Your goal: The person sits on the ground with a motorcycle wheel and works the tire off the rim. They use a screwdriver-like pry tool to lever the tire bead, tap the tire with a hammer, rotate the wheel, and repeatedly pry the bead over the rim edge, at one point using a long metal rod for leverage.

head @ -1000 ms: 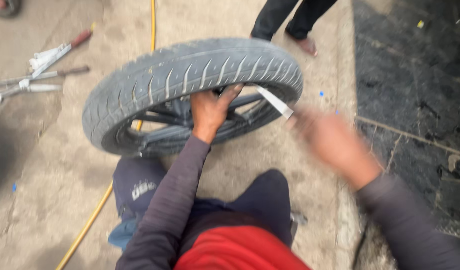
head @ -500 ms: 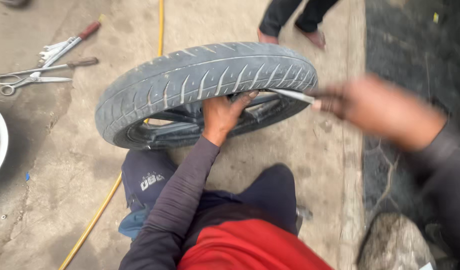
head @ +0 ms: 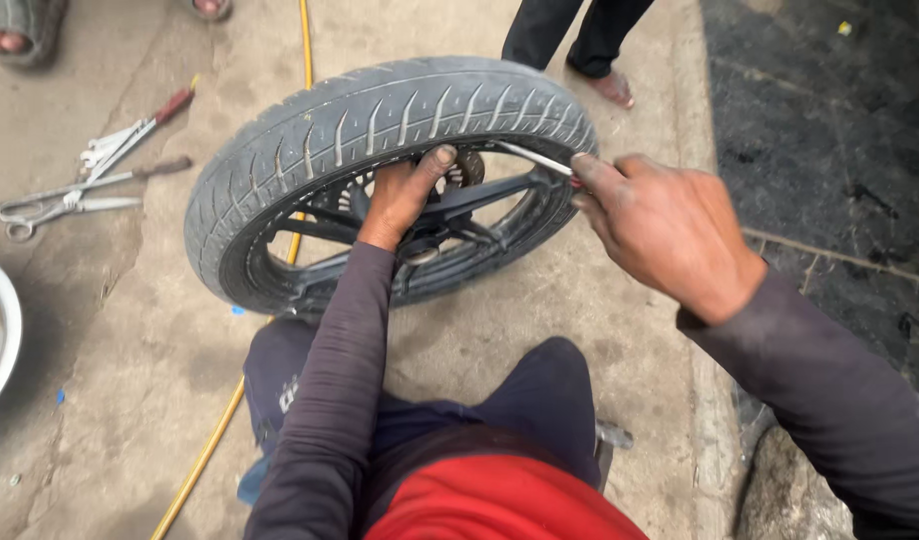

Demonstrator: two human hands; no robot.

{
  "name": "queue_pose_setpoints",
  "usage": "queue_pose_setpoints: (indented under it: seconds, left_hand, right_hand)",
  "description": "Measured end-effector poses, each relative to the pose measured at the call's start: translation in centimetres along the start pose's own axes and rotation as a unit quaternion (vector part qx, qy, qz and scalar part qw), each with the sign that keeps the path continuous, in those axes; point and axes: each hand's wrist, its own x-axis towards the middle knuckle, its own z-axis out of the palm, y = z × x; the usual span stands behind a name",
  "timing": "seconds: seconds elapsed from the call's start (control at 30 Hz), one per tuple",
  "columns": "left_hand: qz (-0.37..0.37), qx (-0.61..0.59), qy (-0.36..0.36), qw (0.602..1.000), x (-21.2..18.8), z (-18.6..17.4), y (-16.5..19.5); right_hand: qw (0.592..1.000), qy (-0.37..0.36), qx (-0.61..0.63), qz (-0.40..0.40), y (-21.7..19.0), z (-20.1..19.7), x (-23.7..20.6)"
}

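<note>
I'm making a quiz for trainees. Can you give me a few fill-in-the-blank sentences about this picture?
1. The left hand grips the inner edge of the ____.
2. The right hand holds a thin metal tool whose tip points at the tyre on the ____.
3. A yellow ____ runs along the ground under the wheel.
4. The scissors lie on the ____ side of the picture.

Missing words: tyre; wheel; hose; left

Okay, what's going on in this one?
A person crouched on a concrete floor works on a motorcycle wheel tilted on its tyre. The left hand grips the dark rim near the hub, and the right hand holds a thin metal tool against the tyre's edge. Scissors and hand tools lie to the left.
</note>
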Motion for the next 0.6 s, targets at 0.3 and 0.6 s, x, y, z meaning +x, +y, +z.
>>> queue_pose_setpoints:
  seconds: [0.3,0.6]
  left_hand:
    - [0.055,0.046,0.171,0.983,0.6,0.4,0.6]
    - [0.047,0.041,0.191,0.980,-1.8,-1.0,2.5]
  right_hand:
    - [0.989,0.033,-0.109,-0.099,1.2,-2.5,9.8]
    - [0.965,-0.006,-0.133,-0.227,2.8,-3.3,17.1]
